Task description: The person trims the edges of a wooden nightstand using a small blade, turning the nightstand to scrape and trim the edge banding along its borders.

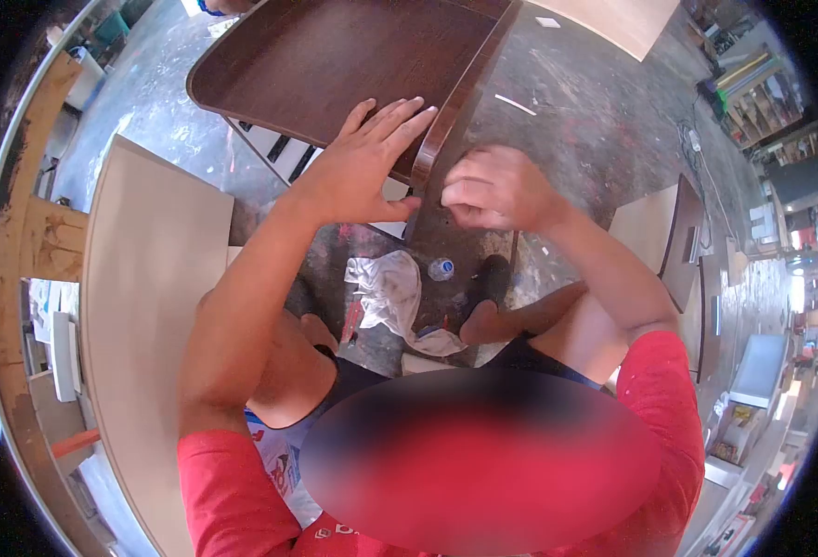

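Under the left hand [369,165], brown panel [353,56] (round-cornered), right hand [499,188] just beside.

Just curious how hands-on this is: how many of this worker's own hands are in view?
2: the left hand, fingers spread, over the brown panel; the right hand, fingers curled, beside the panel's right edge. Neither is hidden.

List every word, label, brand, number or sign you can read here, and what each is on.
No text can be read in full.
Red shirt: white mark and lettering on the chest, cut off by the blur; unreadable.
White printed item beside the lap: red and blue print, too blurred to read.
Dark brown panel: no lettering visible.
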Action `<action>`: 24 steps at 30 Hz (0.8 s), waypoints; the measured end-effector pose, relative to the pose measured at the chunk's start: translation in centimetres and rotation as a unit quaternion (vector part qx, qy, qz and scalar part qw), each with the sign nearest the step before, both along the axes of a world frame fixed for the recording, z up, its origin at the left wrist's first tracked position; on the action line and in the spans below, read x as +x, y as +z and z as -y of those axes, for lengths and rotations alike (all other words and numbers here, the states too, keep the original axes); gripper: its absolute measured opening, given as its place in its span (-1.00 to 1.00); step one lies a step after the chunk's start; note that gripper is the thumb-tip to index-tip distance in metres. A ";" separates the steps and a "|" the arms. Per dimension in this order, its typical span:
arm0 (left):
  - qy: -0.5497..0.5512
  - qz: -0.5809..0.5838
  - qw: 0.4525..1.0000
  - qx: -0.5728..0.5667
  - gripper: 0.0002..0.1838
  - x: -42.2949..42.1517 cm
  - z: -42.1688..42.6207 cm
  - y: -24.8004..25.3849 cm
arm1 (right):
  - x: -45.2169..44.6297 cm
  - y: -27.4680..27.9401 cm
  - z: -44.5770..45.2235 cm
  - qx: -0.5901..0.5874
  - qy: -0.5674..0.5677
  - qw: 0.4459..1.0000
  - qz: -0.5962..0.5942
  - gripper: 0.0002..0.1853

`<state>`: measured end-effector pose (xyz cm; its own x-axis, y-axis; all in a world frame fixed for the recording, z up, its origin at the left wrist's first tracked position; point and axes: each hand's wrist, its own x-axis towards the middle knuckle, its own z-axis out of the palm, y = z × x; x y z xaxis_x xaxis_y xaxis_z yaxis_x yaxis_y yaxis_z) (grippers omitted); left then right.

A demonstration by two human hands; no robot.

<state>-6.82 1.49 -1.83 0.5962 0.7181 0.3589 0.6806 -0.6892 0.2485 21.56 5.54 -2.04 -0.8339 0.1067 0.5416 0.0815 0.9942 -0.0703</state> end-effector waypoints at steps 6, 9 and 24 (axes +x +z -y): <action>0.022 0.047 0.998 0.018 0.15 1.0 -0.2 -0.5 | 1.0 3.0 1.5 -0.105 -0.040 0.993 -0.029 -0.73; 0.014 0.107 0.994 0.004 0.01 2.2 -0.1 -1.0 | 2.2 3.8 3.7 -0.201 -0.095 0.974 0.042 -0.74; 0.017 0.249 0.956 -0.157 -0.29 2.0 -3.8 0.8 | 0.5 3.7 4.3 -0.391 -0.047 0.907 0.149 -0.72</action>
